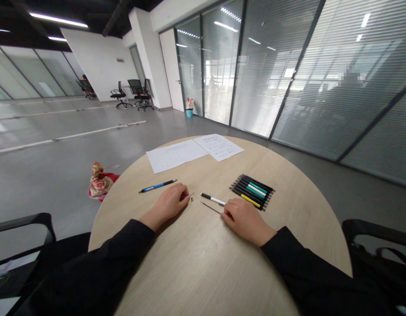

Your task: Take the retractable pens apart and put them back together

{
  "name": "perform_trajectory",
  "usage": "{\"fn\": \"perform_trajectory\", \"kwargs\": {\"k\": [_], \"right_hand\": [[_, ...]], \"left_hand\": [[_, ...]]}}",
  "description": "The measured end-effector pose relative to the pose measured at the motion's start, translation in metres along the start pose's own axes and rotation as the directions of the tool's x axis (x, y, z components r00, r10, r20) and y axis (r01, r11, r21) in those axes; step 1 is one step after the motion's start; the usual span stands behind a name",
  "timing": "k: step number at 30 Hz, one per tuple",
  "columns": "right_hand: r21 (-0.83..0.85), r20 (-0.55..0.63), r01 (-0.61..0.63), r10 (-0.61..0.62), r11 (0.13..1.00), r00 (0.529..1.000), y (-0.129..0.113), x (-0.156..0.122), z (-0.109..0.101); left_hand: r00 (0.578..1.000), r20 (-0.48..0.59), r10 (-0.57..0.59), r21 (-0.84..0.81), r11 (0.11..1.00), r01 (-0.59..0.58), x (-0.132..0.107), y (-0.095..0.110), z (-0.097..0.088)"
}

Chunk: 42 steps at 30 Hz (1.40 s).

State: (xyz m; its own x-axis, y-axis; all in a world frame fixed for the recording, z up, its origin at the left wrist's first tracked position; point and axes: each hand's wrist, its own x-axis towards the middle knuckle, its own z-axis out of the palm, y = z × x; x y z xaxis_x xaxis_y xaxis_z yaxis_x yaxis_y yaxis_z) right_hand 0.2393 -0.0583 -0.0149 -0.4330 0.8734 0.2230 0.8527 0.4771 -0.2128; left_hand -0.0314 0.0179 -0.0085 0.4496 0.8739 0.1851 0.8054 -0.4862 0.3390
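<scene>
My left hand (pixel 171 202) rests on the round wooden table (pixel 203 263), fingers curled, pinching a tiny pen part at its tip; a small metal piece (pixel 192 199) lies just beside it. My right hand (pixel 244 218) lies knuckles up with its fingers closed on a white-and-black pen barrel (pixel 212 199) and touching a thin refill (pixel 210 207). A blue pen (pixel 157 186) lies to the far left of my left hand. A row of several pens (pixel 252 191) lies just beyond my right hand.
Two sheets of paper (pixel 192 151) lie at the table's far edge. Black chairs (pixel 377 250) flank me left and right. A patterned bag (pixel 99 181) sits on the floor to the left. Glass partitions run along the right.
</scene>
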Motion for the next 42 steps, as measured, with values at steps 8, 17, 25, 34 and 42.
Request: {"fn": "perform_trajectory", "kwargs": {"k": [8, 17, 25, 34, 42], "right_hand": [[0.025, -0.068, -0.050, 0.051, 0.998, 0.996, 0.005, 0.000, 0.004], [0.057, -0.115, -0.068, 0.074, 0.996, 0.991, 0.008, 0.001, 0.001], [0.091, -0.130, -0.101, 0.112, 0.991, 0.985, 0.010, 0.002, 0.002], [0.134, -0.126, -0.122, 0.139, 0.983, 0.982, 0.013, 0.003, 0.003], [0.193, -0.120, -0.006, 0.030, 0.981, 0.992, 0.012, 0.003, 0.003]], "left_hand": [[1.000, -0.006, 0.017, -0.027, 0.999, -0.018, 0.000, -0.007, 0.003], [0.998, -0.045, 0.037, -0.061, 0.997, -0.039, 0.001, -0.014, 0.006], [0.998, -0.046, 0.035, -0.068, 0.997, -0.038, 0.000, -0.014, 0.005], [0.998, -0.059, 0.014, -0.086, 0.996, -0.019, 0.001, -0.014, 0.005], [0.997, -0.080, -0.010, -0.100, 0.995, 0.002, 0.000, -0.014, 0.004]]}}
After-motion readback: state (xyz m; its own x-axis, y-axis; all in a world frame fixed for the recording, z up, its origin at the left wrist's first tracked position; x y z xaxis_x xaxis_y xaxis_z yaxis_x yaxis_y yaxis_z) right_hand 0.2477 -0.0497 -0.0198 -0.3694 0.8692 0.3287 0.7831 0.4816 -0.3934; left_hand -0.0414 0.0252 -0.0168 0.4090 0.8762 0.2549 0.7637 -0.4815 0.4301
